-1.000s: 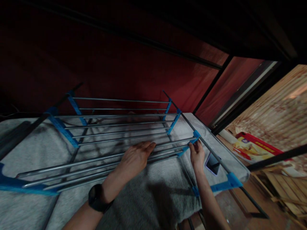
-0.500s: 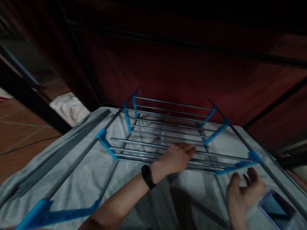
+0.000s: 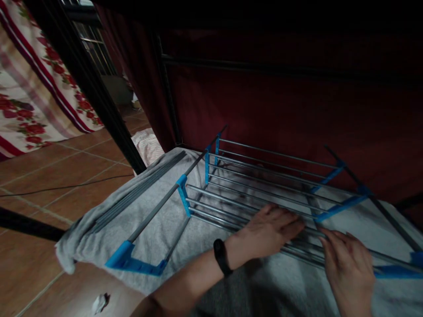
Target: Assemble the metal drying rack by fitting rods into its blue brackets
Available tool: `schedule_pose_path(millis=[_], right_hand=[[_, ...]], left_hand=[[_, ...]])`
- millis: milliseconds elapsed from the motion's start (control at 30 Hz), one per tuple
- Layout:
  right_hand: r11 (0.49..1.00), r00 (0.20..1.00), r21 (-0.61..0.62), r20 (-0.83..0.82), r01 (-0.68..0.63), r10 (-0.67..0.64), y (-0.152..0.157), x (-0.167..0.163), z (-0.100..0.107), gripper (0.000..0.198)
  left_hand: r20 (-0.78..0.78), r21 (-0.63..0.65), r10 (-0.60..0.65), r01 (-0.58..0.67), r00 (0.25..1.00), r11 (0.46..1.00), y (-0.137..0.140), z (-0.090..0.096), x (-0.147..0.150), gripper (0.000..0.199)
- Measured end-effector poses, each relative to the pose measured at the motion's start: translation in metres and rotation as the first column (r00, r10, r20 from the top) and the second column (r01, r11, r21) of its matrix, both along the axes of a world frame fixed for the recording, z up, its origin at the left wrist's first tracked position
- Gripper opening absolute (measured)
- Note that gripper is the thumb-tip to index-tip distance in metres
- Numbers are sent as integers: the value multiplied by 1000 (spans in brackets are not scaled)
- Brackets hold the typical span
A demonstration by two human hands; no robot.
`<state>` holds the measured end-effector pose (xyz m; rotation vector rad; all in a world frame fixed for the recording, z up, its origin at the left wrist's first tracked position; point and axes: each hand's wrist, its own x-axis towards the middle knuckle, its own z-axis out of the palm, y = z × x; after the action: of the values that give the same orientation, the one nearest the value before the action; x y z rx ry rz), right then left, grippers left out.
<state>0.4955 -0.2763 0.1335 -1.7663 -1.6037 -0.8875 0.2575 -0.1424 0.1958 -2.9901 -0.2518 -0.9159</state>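
Note:
A half-built rack with grey metal tubes and blue plastic brackets lies on a grey blanket (image 3: 145, 224). My left hand (image 3: 271, 231), with a black band (image 3: 220, 257) on its wrist, is closed over the front metal rod (image 3: 216, 193). Its fingertips are partly hidden among the nearby rods. Just to the right, my right hand (image 3: 348, 264) grips the same rod between thumb and fingers. The rod's left end lies by a blue bracket (image 3: 183, 196), and I cannot tell whether it is seated. Toward the right edge is another blue bracket (image 3: 399, 271).
Loose grey tubes (image 3: 139, 193) lie along the blanket's left side. A dark metal bed post (image 3: 99, 101) rises at left, and a dark red curtain (image 3: 264, 105) hangs behind. A cable (image 3: 66, 190) crosses the tiled floor, with a crumpled white scrap (image 3: 99, 304) nearer.
The view has swung left, bringing in the flowered cloth and more floor. My right hand has moved from open beside the phone onto the rod. My left hand stays on the rods.

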Motion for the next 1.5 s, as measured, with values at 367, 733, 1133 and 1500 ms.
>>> schedule_pose_path(millis=[367, 733, 1133, 1500], right_hand=[[1000, 1000, 11, -17, 9, -8, -6, 7, -9, 30], [1000, 999, 22, 43, -18, 17, -5, 11, -10, 28], [998, 990, -53, 130, -45, 51, -5, 14, 0, 37], [991, 988, -102, 120, -85, 97, -6, 12, 6, 62]], left_hand=[[449, -798, 892, -427, 49, 425, 32, -78, -160, 25], [526, -838, 822, -36, 217, 545, 73, -64, -156, 50], [517, -853, 851, -26, 88, 521, 81, -71, -155, 51], [525, -851, 847, 14, 78, 526, 80, -69, -154, 49]])
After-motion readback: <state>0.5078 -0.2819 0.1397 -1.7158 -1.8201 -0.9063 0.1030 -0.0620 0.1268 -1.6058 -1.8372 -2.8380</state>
